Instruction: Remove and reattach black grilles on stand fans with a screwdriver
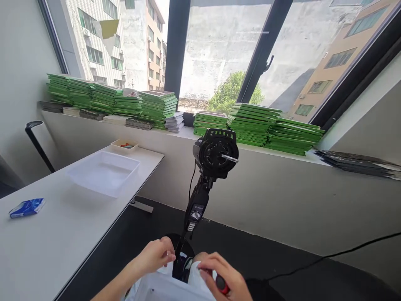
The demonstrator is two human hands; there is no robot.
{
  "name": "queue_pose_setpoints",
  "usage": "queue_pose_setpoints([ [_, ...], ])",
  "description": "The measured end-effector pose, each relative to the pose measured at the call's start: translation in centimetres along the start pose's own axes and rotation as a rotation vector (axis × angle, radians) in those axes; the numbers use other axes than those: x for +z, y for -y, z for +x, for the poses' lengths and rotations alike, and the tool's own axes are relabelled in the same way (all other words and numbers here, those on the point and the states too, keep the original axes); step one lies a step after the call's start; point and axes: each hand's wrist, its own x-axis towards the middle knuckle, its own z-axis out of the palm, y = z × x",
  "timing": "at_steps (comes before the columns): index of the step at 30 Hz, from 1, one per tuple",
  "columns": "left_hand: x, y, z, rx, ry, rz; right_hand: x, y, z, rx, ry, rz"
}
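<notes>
Item one: a thin, translucent white plastic bag (163, 286), low in my view, just in front of the black round fan base (183, 255). My left hand (155, 255) pinched its upper edge with thumb and fingers closed on the film. My right hand (224, 278) gripped the opposite edge, and a small red-and-black handled tool (222, 284) was tucked under the same fingers. I judged the bag very light, limp and somewhat slippery; the rim was the place to hold it, with both hands spread.

Item two: a black plastic fan motor head (216, 152) without blades, its bare metal shaft pointing right, on a tilted stem; rigid, likely top-heavy.

Item three: a smooth white table (46, 238) carrying a shallow white plastic tray (103, 171) and a blue packet (26, 207).

Item four: green booklet stacks (253, 123) on the sill.
</notes>
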Motion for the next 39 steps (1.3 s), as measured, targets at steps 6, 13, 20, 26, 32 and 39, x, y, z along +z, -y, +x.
queue_pose_setpoints([
  [6, -12.1, -10.0, 3.4, 0.561, -0.807, -0.373, -14.1, 3.8, 9.2, -0.063, -0.518, 0.078],
  [13, -23.0, -20.3, 9.9, 0.944, -0.931, -0.402, -15.9, 2.5, 18.3, -0.091, -0.588, 0.114],
  [20, -23.7, -21.5, 12.2, 0.84, -0.72, -0.419, -16.2, 1.8, 19.1, -0.104, -0.584, 0.012],
  [26, -24.3, -21.9, 11.9, 0.844, -0.678, -0.366, -17.3, 2.2, 19.6, -0.057, -0.525, -0.092],
  [32, -24.8, -21.2, 11.8, 0.853, -0.669, -0.35, -17.8, 2.9, 20.4, -0.014, -0.457, -0.157],
  [39, -25.1, -20.9, 12.4, 0.848, -0.666, -0.392, -17.8, 2.9, 21.7, 0.052, -0.445, -0.164],
])
